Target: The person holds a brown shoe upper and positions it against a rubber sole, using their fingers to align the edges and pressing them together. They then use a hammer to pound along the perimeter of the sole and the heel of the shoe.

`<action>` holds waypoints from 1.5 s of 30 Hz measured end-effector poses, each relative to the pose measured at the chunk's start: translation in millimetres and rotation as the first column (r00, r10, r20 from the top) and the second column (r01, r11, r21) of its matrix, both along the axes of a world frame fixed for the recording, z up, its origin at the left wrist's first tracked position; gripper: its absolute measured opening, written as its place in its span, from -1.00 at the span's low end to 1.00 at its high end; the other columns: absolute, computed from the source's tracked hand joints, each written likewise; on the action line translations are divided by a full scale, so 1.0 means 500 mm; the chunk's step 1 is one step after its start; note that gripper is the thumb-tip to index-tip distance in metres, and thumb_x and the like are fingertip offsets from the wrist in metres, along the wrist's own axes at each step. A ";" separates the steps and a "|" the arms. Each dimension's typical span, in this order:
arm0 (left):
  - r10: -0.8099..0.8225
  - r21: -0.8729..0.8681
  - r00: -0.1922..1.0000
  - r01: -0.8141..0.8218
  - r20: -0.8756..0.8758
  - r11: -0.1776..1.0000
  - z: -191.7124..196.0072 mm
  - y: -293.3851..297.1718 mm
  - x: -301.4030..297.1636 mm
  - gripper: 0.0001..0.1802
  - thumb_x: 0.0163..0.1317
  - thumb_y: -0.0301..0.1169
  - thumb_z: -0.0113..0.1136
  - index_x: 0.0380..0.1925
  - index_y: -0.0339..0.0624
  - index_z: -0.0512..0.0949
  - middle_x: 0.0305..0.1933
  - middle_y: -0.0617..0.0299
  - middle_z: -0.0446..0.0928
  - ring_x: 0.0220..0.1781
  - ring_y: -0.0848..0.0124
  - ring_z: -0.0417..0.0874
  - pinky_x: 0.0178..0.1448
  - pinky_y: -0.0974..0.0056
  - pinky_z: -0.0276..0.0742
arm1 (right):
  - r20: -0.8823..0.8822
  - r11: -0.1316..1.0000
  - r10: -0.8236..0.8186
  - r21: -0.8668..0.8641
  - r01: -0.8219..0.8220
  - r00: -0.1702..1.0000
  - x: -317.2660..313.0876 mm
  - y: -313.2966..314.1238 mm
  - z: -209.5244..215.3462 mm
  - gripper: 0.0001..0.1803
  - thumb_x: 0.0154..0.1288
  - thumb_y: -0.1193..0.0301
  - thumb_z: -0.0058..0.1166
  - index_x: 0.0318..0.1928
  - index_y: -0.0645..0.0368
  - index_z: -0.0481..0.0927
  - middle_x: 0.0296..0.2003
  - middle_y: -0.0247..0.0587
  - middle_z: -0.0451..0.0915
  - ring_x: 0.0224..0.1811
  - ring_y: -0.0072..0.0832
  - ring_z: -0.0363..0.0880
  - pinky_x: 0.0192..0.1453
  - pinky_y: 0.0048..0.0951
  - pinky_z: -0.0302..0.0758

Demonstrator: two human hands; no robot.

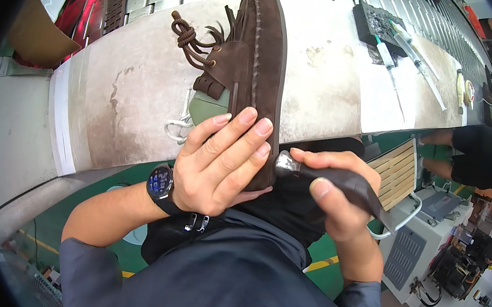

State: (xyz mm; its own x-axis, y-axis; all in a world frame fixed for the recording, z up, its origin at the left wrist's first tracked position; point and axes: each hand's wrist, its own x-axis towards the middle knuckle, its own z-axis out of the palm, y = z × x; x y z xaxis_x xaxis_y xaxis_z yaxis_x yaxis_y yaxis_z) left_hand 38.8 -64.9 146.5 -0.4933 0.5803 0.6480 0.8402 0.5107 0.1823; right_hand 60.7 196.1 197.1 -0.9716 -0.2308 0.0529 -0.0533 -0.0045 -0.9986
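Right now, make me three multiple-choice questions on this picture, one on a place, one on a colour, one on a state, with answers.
1. Where does the tool's metal head sit?
A. against the shoe's edge near the heel
B. inside a box
C. on the floor

2. What colour is the shoe's suede upper?
A. white
B. dark brown
C. red

3. What is the left hand doing?
A. hanging free
B. pressing flat on the shoe
C. holding a syringe

Answers:
1 A: the right hand holds the dark-handled tool with its rounded metal head at the side of the shoe, by the heel end.
2 B: the upper and its laces are dark brown.
3 B: the left hand lies spread over the heel, steadying the shoe on the worn bench.
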 end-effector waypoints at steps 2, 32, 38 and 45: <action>0.023 -0.013 1.000 -0.023 -0.011 1.000 0.015 0.003 -0.004 -0.29 0.22 -0.15 0.58 0.23 -0.40 0.57 0.33 -0.28 0.66 0.43 -0.18 0.68 0.52 -0.18 0.45 | -0.300 0.944 0.158 0.324 -0.055 0.941 -0.034 -0.011 0.053 -0.69 0.19 0.57 0.42 -0.03 0.34 0.75 -0.08 0.09 0.84 -0.06 -0.20 0.89 0.11 -0.30 0.80; 0.070 0.015 0.998 -0.069 -0.010 0.997 0.017 0.011 -0.002 -0.56 0.42 -0.23 0.39 0.12 -0.35 0.65 0.28 -0.19 0.72 0.39 -0.05 0.73 0.46 -0.06 0.53 | -0.367 0.882 0.148 0.470 0.046 0.919 0.018 -0.030 0.058 -0.63 0.08 0.57 0.49 -0.06 0.38 0.76 -0.12 0.08 0.83 -0.02 -0.10 0.89 0.12 -0.23 0.83; 0.022 0.015 1.000 -0.022 0.005 1.000 0.007 0.007 0.000 -0.14 0.07 -0.16 0.68 0.29 -0.42 0.53 0.33 -0.33 0.65 0.42 -0.24 0.68 0.52 -0.19 0.44 | -0.461 0.917 0.039 0.370 0.152 0.886 0.079 -0.025 -0.017 -0.58 0.12 0.55 0.51 0.02 0.36 0.72 0.00 0.16 0.81 0.11 0.02 0.85 0.19 -0.15 0.81; 0.079 0.047 0.997 -0.080 0.025 0.996 0.016 0.014 0.002 -0.68 0.49 -0.34 0.30 0.09 -0.34 0.67 0.23 -0.14 0.76 0.34 -0.03 0.77 0.44 -0.01 0.54 | -0.653 0.799 0.228 0.549 0.244 0.722 0.073 -0.041 -0.007 -0.76 0.25 0.51 0.44 -0.11 0.37 0.75 -0.11 0.15 0.80 -0.05 0.04 0.87 -0.02 -0.16 0.90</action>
